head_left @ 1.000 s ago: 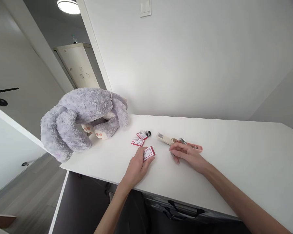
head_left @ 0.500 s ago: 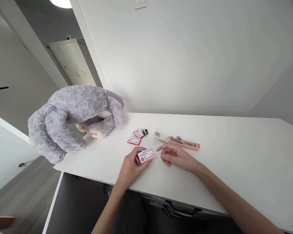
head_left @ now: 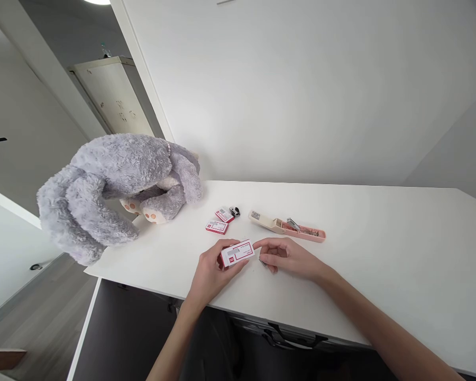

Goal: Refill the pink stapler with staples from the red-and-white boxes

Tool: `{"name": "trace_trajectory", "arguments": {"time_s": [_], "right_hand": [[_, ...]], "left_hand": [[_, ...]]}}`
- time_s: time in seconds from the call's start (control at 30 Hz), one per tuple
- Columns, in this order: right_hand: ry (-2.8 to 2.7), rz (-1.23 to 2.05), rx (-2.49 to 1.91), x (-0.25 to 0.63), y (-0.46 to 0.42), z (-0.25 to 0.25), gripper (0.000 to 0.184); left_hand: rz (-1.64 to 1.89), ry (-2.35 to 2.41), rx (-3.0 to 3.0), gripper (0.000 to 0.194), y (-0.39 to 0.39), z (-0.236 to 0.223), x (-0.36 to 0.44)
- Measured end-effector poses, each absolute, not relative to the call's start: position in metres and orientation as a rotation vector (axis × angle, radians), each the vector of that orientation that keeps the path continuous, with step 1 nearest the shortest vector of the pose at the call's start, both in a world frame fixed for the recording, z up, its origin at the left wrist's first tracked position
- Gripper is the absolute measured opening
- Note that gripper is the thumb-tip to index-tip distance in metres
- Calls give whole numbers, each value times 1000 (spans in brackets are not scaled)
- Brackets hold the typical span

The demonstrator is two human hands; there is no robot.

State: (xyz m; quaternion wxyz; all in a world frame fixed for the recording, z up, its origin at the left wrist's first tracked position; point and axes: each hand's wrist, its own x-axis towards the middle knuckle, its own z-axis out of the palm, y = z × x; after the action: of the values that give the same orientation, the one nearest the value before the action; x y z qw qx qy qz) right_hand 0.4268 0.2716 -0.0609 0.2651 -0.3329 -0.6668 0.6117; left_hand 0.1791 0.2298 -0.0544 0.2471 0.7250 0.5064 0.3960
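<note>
My left hand (head_left: 211, 267) grips a small white-and-red box (head_left: 238, 253) between thumb and fingers, tilted above the table. Just right of it, my right hand (head_left: 280, 254) pinches a small dark grey piece (head_left: 263, 261), too small to name surely. The index finger of that hand reaches to the box's right end. Two similar boxes, one nearer (head_left: 217, 227) and one farther back (head_left: 224, 215), lie beyond my left hand. Beside the farther one is a small black-and-silver metal tool (head_left: 234, 211). Behind my right hand lies a long cream-and-pink case (head_left: 311, 235), opened out, with silver metal parts (head_left: 293, 224) in its pink half.
A large grey-lilac plush toy (head_left: 122, 164) slumps over the left end of the white table (head_left: 381, 254). A wall (head_left: 301, 95) rises behind the table. Black straps or handles (head_left: 293, 338) show below the front edge.
The view has shifted slightly. My right index fingertip has come closer to the box's end; my left hand keeps its hold on the box.
</note>
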Motion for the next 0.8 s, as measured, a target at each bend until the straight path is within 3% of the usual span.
{"name": "trace_trajectory", "arguments": {"time_s": [0.57,0.8], "right_hand": [[-1762,1550,-937,430,275,-61,32],[-1693,1475,-942,431,278,-65,30]], "left_hand": [[1023,1414,2150,40,234,-56,178],[821,1393,2293,43,236,-60,179]]}}
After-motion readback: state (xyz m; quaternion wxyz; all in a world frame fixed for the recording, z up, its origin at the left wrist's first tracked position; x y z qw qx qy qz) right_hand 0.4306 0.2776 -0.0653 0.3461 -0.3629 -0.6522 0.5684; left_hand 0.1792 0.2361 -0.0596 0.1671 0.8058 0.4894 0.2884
